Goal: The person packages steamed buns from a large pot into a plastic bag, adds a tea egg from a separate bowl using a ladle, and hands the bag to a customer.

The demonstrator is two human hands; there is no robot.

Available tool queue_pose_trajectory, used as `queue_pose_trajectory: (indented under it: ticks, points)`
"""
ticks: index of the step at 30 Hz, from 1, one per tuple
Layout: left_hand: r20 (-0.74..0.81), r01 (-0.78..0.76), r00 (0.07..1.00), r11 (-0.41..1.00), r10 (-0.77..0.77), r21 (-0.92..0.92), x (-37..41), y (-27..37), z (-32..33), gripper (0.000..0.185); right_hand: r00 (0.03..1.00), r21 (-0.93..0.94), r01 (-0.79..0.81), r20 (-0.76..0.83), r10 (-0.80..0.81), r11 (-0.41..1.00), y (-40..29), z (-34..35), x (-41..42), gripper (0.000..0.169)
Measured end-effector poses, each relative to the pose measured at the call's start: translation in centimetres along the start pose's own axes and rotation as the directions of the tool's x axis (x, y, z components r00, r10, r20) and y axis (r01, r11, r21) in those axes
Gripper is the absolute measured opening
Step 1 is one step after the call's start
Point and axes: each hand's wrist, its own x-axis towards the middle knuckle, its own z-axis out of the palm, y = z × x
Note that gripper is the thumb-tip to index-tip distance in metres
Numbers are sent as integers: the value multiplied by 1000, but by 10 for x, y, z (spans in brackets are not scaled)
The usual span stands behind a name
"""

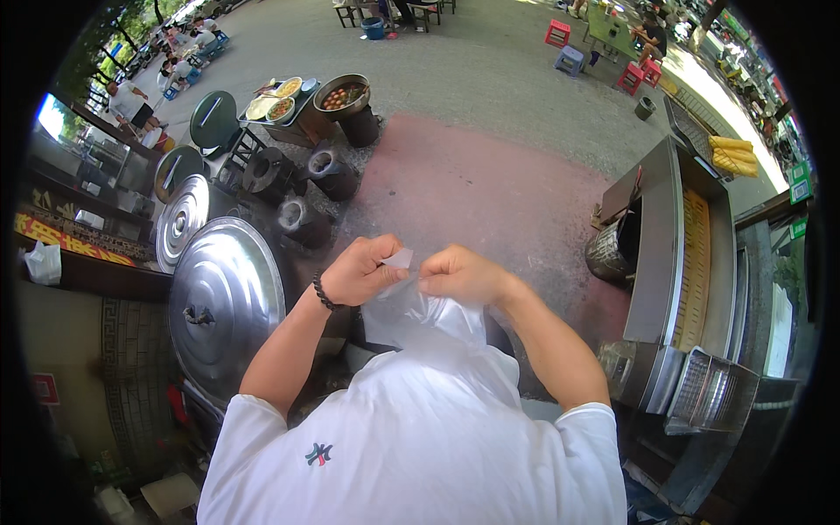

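Observation:
A thin translucent plastic bag hangs in front of my chest, its top pinched between both hands. My left hand, with a dark beaded bracelet at the wrist, is closed on the bag's upper edge; a small pale flap sticks up by its thumb. Close beside it on the right, my right hand grips the bag with thumb and curled fingers. The two hands are a small gap apart. The bag's lower part merges with my white shirt, and what it may contain cannot be made out.
Large lidded metal pots stand close at left, with cylindrical stoves beyond. Farther off are a pan of food and bowls on a table. A steel fryer-like counter and a wire basket stand at right. People sit in the distance.

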Motion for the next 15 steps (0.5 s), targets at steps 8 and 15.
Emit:
queue_pose_trajectory:
  ticks: [8, 15]
  points:
    - [-707, 113, 701, 963, 96, 243, 132, -6, -69, 17, 997, 251, 13, -79, 7, 968, -28, -151, 96, 11]
    - [-530, 229, 780, 940, -334, -254, 212, -78, -114, 26, 960, 47, 89, -269, -73, 995, -29, -231, 206, 26]
